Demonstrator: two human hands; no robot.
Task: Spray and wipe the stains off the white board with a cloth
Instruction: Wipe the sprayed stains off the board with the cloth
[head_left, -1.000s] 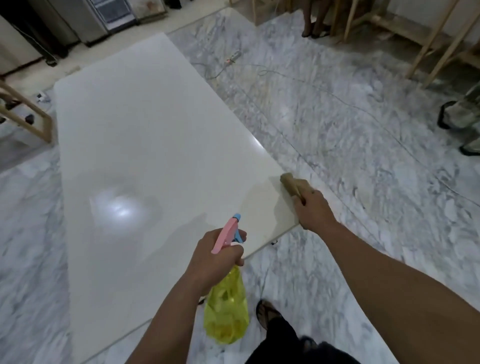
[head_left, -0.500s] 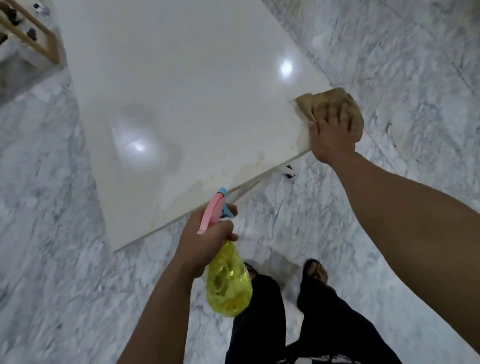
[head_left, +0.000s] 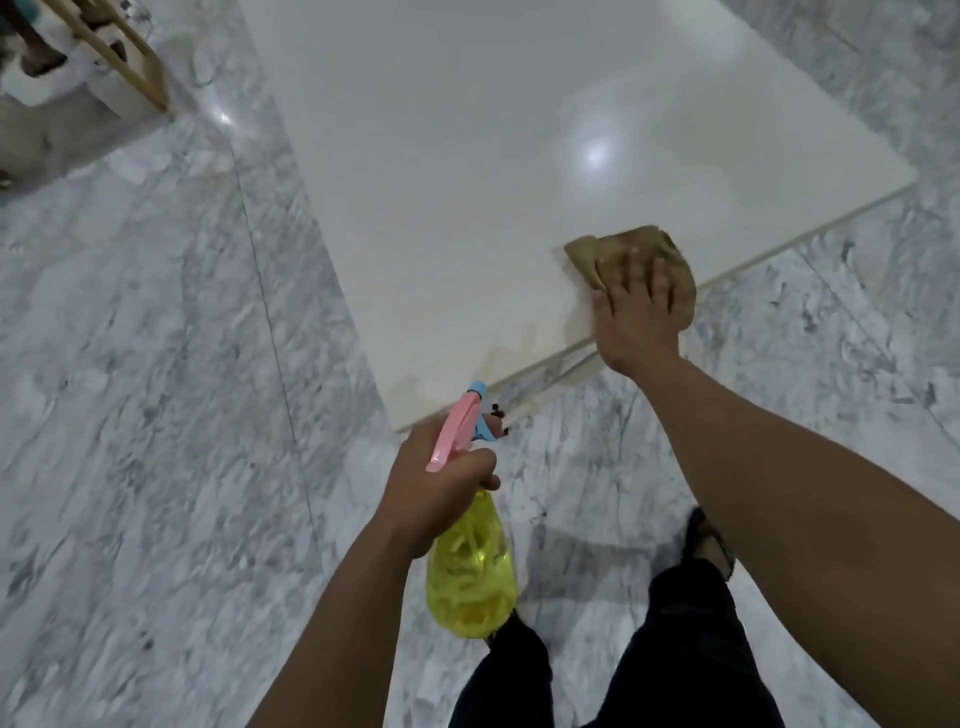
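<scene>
The large white board (head_left: 467, 171) lies flat on the marble floor, with faint brownish stains near its near edge. My right hand (head_left: 636, 317) presses flat on a crumpled tan cloth (head_left: 631, 248) at that near edge. My left hand (head_left: 434, 478) grips a yellow spray bottle (head_left: 470, 577) by its neck. The bottle's pink and blue trigger head points at the board's near corner, and its body hangs over the floor.
Grey-veined marble floor (head_left: 156, 415) surrounds the board. A wooden frame (head_left: 124, 57) stands at the far left. My dark-trousered legs (head_left: 691, 634) and a sandalled foot (head_left: 709, 540) are just below the board's near edge.
My view has swung so the board's near edge now runs diagonally. My right hand has slid the cloth leftward along that edge from the corner. The left hand keeps holding the bottle.
</scene>
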